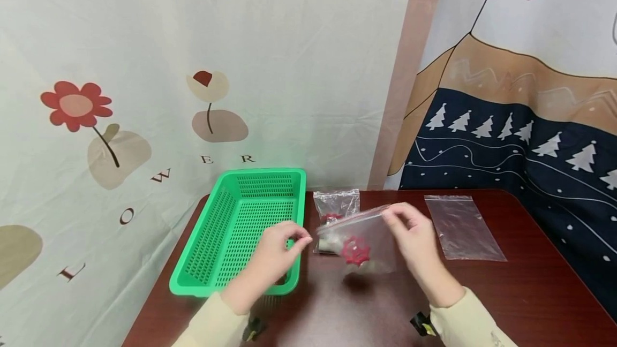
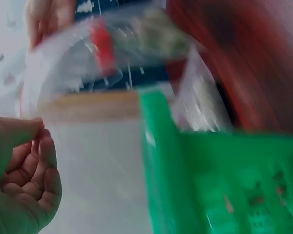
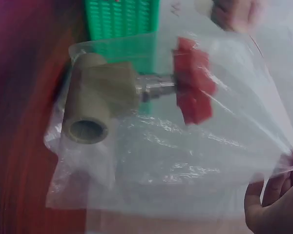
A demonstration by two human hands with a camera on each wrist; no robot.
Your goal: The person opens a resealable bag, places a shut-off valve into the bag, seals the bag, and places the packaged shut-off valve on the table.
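A clear zip bag (image 1: 381, 240) hangs tilted between the two hands. Inside it lies a pipe valve with a red handwheel (image 3: 194, 80), a metal stem and a grey-beige tee body (image 3: 88, 100). The right hand (image 1: 411, 232) pinches the upper right end of the bag's mouth between thumb and fingers. Thumb and forefinger of the left hand (image 1: 277, 250) meet at the mouth's other corner, seeming to pinch it; blur hides the exact contact. Behind the held bag, a second clear bag (image 1: 337, 200) with a similar red-wheeled valve lies on the table, partly covered.
A green perforated basket (image 1: 178, 274) stands on the left of the dark red-brown table (image 1: 540, 293), partly under the left forearm. At the right lies a flat clear zip bag (image 1: 463, 229). A printed cloth (image 1: 313, 68) hangs behind the table.
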